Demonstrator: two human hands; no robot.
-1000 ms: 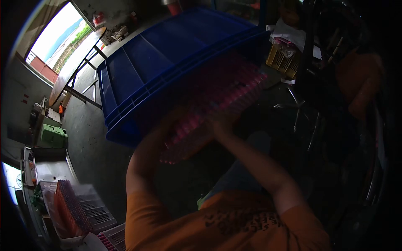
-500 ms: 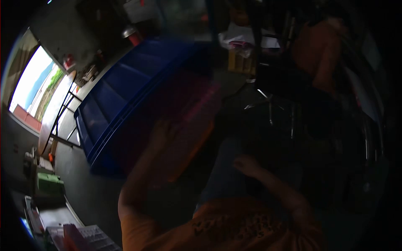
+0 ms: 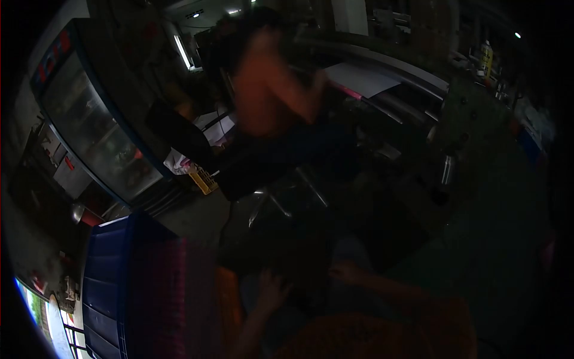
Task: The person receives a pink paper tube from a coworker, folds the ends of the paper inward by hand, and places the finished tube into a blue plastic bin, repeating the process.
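In the dim lower middle of the head view, my left hand (image 3: 273, 290) is over my lap with its fingers a little apart, and nothing shows in it. My right hand (image 3: 347, 271) rests close to my trouser leg (image 3: 353, 248), its fingers dark and blurred. Left of my left forearm stands a large blue plastic crate (image 3: 107, 281). Pinkish-red material (image 3: 179, 287) shows inside the crate, and an orange edge (image 3: 229, 299) lies between it and my arm.
A person in an orange top (image 3: 263, 93) sits ahead on a chair, beside a long machine (image 3: 412, 69) bearing a white sheet (image 3: 365, 79). A glass-door cooler (image 3: 89, 119) stands at the left. A yellow crate (image 3: 203, 181) is on the floor near chair legs (image 3: 281, 206).
My view has swung right and up, so the blue crate now sits at the lower left. My left hand has come away from the crate's pinkish contents toward my lap, nearer my right hand.
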